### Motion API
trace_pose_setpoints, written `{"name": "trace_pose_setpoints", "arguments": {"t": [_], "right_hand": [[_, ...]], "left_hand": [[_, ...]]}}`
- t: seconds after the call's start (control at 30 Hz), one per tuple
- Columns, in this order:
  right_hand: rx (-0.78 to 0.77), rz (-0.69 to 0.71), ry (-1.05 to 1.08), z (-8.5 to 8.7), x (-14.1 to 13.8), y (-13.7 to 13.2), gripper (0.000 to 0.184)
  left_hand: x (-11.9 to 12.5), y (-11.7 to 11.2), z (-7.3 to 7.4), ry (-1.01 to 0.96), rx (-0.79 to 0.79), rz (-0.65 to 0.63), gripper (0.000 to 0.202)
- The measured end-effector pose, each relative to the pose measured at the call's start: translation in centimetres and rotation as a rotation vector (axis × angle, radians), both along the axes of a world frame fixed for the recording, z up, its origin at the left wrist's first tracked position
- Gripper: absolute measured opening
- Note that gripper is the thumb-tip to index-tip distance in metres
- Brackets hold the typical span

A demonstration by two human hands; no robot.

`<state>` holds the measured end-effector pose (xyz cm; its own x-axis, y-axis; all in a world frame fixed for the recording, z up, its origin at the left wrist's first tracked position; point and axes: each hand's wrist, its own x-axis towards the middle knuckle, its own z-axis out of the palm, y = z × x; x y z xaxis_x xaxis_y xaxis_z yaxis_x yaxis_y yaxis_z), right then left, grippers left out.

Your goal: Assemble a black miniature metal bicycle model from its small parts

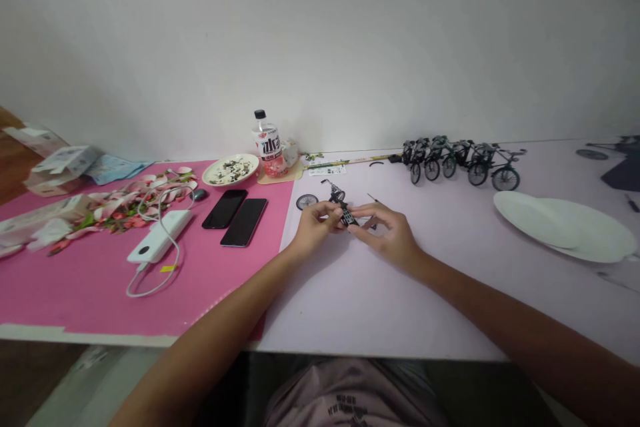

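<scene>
Above the pale table, my left hand (320, 225) is closed, pinching a small black part (349, 217) with a grey grid pattern on it. The fingers of my right hand (393, 235) close on the same part from the other side. Just beyond the fingertips are a silver handlebar piece (331, 185) and a miniature bicycle wheel (307, 201); whether these join the held part I cannot tell. A thin pointed rod (371, 197) shows by my right index finger, its other end hidden.
Several finished-looking model bicycles (450, 159) stand in a row at the back right. White plates (590, 230) lie right of them. On the pink mat are two phones (244, 222), a power bank (160, 235) with a cable, a bowl of small parts (231, 170), a drink bottle (270, 147) and petals (145, 200).
</scene>
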<state>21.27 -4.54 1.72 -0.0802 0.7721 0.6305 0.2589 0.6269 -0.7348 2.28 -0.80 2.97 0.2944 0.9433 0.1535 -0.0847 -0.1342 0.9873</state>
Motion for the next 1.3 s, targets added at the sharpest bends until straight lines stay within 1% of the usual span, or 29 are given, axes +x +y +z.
{"name": "trace_pose_setpoints", "arguments": {"t": [0.1,0.17,0.27,0.37,0.53,0.67,0.77,0.83,0.93,1.03,1.17,1.3], "right_hand": [[-0.026,0.000,0.000,0.1,0.0,0.0,0.022],[-0.060,-0.002,0.012,0.2,0.0,-0.1,0.032],[-0.103,0.007,0.035,0.3,0.1,-0.1,0.051],[-0.105,0.018,0.021,0.0,0.1,0.1,0.060],[-0.054,0.039,-0.086,-0.9,0.4,0.7,0.059],[-0.021,0.083,-0.161,-1.2,0.7,0.9,0.064],[-0.011,0.114,-0.195,-1.1,0.6,0.7,0.065],[0.004,0.122,-0.216,-0.9,0.5,0.4,0.061],[0.018,0.108,-0.214,-0.6,0.3,0.1,0.054],[0.000,0.085,-0.183,-0.3,0.3,-0.1,0.049],[0.048,0.063,-0.220,0.0,0.5,0.0,0.041],[0.139,0.010,-0.286,0.5,1.1,0.3,0.040]], "left_hand": [[0.1,-0.1,0.1,0.019,0.028,0.016,0.059],[0.2,-0.4,0.3,0.037,0.045,0.021,0.059],[0.4,-0.9,1.0,0.060,0.057,0.050,0.056],[0.6,-1.3,1.4,0.109,0.083,0.090,0.049],[0.9,-1.6,1.4,0.252,0.093,0.207,0.038],[1.0,-1.6,1.3,0.258,0.118,0.249,0.022],[0.9,-1.5,1.4,0.252,0.099,0.228,0.016],[0.9,-1.4,1.5,0.246,0.088,0.215,0.015],[0.8,-1.3,1.5,0.239,0.075,0.198,0.020],[0.8,-1.2,1.3,0.228,0.058,0.158,0.026],[0.7,-1.1,1.1,0.250,0.114,0.137,0.025],[0.7,-1.0,1.0,0.281,0.164,0.144,0.024]]}}
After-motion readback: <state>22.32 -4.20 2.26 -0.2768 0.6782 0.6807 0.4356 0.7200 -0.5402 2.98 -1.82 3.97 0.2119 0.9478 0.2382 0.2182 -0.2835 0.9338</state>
